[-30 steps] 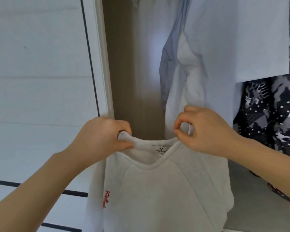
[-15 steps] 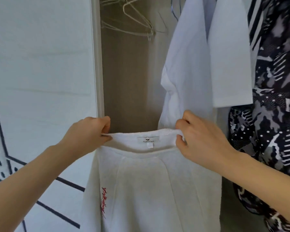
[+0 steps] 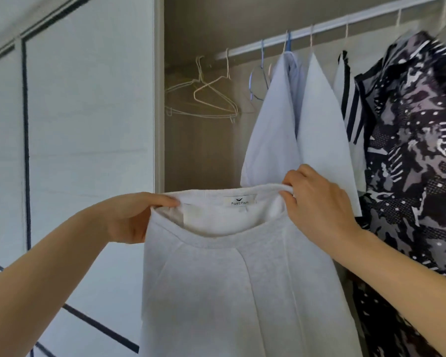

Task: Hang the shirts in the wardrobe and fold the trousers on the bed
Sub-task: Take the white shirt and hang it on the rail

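A white sweatshirt (image 3: pixel 229 284) hangs in front of me, its neckline stretched wide with a small label showing at the back. My left hand (image 3: pixel 129 217) grips the collar's left side and my right hand (image 3: pixel 317 204) pinches its right side. Behind it is the open wardrobe (image 3: pixel 198 155), with a rail (image 3: pixel 319 28) across the top. Bare wire hangers (image 3: pixel 211 99) hang at the rail's left end, up and left of the sweatshirt.
White shirts (image 3: pixel 294 130) hang on the rail right of the bare hangers, then a striped garment (image 3: pixel 350 104) and a black-and-grey patterned one (image 3: pixel 412 140). A white sliding door (image 3: pixel 88 124) with dark lines stands at left.
The view has tilted up, bringing the rail and bare hangers into sight. Both hands have raised the sweatshirt and pulled its collar wider apart.
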`<state>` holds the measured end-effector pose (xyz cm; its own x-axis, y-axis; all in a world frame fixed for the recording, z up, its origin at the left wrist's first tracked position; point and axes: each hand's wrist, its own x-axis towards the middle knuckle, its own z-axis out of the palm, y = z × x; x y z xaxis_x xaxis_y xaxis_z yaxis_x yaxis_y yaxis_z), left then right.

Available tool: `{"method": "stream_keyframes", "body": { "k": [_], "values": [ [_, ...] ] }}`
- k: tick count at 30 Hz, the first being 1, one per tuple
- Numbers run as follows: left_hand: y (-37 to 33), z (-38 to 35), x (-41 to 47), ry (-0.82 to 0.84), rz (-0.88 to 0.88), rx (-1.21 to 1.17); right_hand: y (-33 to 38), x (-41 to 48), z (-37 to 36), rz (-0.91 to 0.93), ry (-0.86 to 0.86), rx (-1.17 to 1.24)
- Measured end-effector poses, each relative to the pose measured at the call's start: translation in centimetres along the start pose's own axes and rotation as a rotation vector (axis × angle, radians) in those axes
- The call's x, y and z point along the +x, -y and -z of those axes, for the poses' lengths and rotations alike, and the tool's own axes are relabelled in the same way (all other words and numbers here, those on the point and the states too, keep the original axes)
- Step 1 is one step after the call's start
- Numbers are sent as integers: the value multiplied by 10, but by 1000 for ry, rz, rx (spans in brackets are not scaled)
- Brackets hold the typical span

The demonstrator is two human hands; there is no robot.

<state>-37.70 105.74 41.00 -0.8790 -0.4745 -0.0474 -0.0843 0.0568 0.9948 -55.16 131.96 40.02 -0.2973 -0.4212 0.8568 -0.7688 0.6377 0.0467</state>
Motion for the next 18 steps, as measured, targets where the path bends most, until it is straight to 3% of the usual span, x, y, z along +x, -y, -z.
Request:
{"method": "stream_keyframes", "body": {
  "k": [4, 11, 15, 18],
  "values": [
    [-22, 10, 0, 116, -90, 101, -6, 18, 5, -21, -22, 27],
    [-64, -9, 27, -130, -221, -12, 14, 44, 17, 40, 1, 24],
    [-90, -27, 42, -346, -384, 10, 36, 70, 32, 44, -82, 220],
    [-111, -42, 55, -448, -534, 125, 52, 111, 33, 214, -157, 182]
  ]
}}
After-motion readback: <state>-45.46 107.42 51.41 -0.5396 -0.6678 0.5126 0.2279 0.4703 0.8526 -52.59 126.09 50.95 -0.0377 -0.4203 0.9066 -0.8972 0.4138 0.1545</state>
